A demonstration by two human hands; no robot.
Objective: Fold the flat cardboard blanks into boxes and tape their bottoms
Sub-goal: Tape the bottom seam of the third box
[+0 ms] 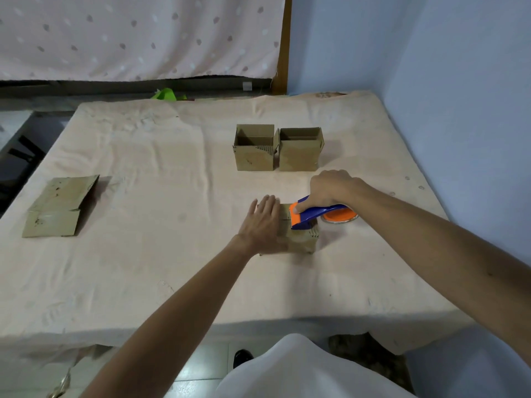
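Note:
A folded cardboard box (301, 242) lies upside down near the middle right of the table, its closed flaps facing up. My left hand (263, 222) presses flat on its left half, fingers spread. My right hand (330, 191) grips a blue and orange tape dispenser (309, 215), whose orange front rests on the box's top. Two upright open boxes (254, 156) (300, 158) stand side by side further back. A flat cardboard blank (60, 206) lies at the left of the table.
The table (158, 254) is covered with a pale peach cloth and meets a blue wall (459, 96) on the right. A dotted curtain (138, 35) hangs behind. Something green (165, 94) lies past the far edge. Tiled floor (198, 366) shows below the near edge.

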